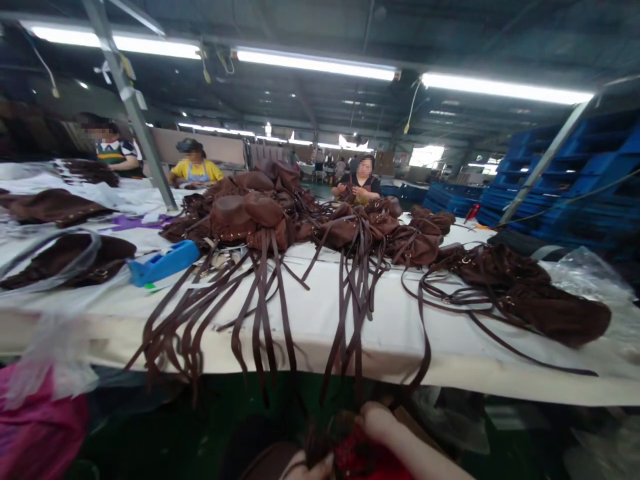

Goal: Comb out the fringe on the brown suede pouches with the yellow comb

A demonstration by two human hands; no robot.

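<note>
Low at the bottom edge, my left hand [309,467] is closed around a bunch of dark brown straps [316,445], partly cut off by the frame. My right hand [379,423] is just right of it, fingers curled; whatever they grip is hidden and blurred. Red cloth [370,460] shows beneath both hands. Beyond them, a large heap of brown drawstring-like bags [250,217] lies on the white-covered table [310,320], with long straps [265,307] hanging over the front edge. More dark bags [550,303] lie to the right.
A blue tape dispenser [165,263] stands left of the heap, near clear plastic bags [55,333]. Pink cloth [40,420] hangs at lower left. Across the table sit co-workers [357,183]. Blue pallets [565,160] are stacked at right; slanted metal posts [133,100] rise from the table.
</note>
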